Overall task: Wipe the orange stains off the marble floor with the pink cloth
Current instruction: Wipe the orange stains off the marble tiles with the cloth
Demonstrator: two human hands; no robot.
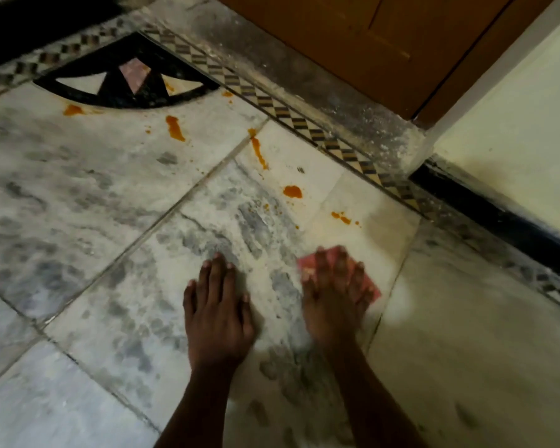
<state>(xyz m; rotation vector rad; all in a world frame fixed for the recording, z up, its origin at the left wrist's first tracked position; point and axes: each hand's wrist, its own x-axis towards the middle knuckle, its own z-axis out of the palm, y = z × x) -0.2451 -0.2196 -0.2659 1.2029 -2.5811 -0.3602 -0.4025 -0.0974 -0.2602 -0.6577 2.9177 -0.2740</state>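
Observation:
My right hand (332, 292) lies flat on a folded pink cloth (370, 286), pressing it onto the white-grey marble floor (117, 202); only the cloth's edges show around the blurred fingers. My left hand (219, 310) rests palm-down on the bare floor beside it, fingers spread, holding nothing. Orange stains lie farther away: a round blob (292, 191), small drops (341, 217), a long streak (258, 150), another streak (175, 127) and a smear (72, 109) by the black inlay.
A black-and-pink inlay pattern (126, 79) and a chequered border strip (272, 105) cross the far floor. A wooden door (369, 43) stands at the back, with a cream wall (514, 130) and black skirting (498, 218) on the right.

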